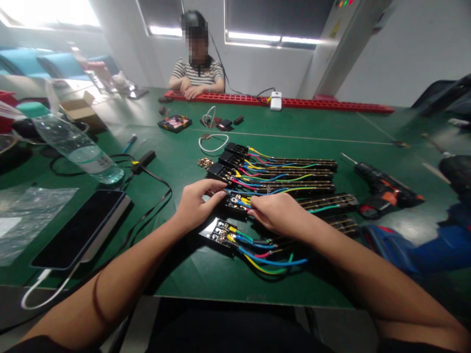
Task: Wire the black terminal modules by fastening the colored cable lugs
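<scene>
My left hand [200, 200] is closed at the left end of a black terminal block [232, 200], thumb and forefinger against it. Pinched at the block's right side, my right hand [276, 211] holds coloured wires whose gripped part is mostly hidden by the fingers. Yellow-sleeved lugs show on the block between both hands. Nearer me lies another terminal block [217, 234], with a loose blue wire [290, 263] and yellow, green and red ones curving right. Beyond my hands, several wired blocks [221, 171] sit in a row, joined to long black strips [309, 174] with brass-coloured rods.
A phone [81, 228] on a cable and a plastic bottle [88, 152] are at left. Small brass screws [205, 163] lie behind the blocks. Power drills [382, 186] rest at right. A person [198, 73] sits across the green table [176, 279], hands together.
</scene>
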### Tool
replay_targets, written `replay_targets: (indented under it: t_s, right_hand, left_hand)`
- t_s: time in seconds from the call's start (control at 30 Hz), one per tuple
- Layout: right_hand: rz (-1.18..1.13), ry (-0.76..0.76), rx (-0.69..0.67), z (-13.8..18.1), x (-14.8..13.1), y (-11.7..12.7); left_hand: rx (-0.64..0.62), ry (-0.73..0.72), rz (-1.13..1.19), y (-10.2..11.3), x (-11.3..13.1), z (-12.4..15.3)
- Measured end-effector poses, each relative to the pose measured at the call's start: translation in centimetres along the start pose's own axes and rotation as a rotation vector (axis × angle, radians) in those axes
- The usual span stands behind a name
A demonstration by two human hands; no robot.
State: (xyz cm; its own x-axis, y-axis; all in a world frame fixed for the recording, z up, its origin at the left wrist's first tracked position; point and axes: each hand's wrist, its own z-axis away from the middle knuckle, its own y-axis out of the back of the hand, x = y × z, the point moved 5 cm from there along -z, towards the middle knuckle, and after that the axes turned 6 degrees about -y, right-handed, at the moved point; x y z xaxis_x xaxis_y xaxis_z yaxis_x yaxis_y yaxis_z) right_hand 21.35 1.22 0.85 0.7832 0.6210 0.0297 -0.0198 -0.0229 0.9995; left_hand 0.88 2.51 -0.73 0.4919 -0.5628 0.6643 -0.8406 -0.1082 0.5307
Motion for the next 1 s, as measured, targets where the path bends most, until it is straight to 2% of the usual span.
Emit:
replay_targets:
  t_s: [0.37, 0.53, 1.0]
  right_hand:
    - [0.015, -0.015, -0.001, 0.1, -0.1, 0.2]
    - [0.008, -0.010, 0.004, 0.1, -0.1, 0.2]
    - [0.009, 0.002, 0.003, 0.1, -0.3, 0.1]
  left_hand:
    - [-0.001, 0.216, 0.237, -0.5, -1.2, 0.0]
    - [0.028, 0.212, 0.305, -0.5, -1.0, 0.0]
    - [0.036, 0.185, 0.314, -0.4, -0.9, 0.1]
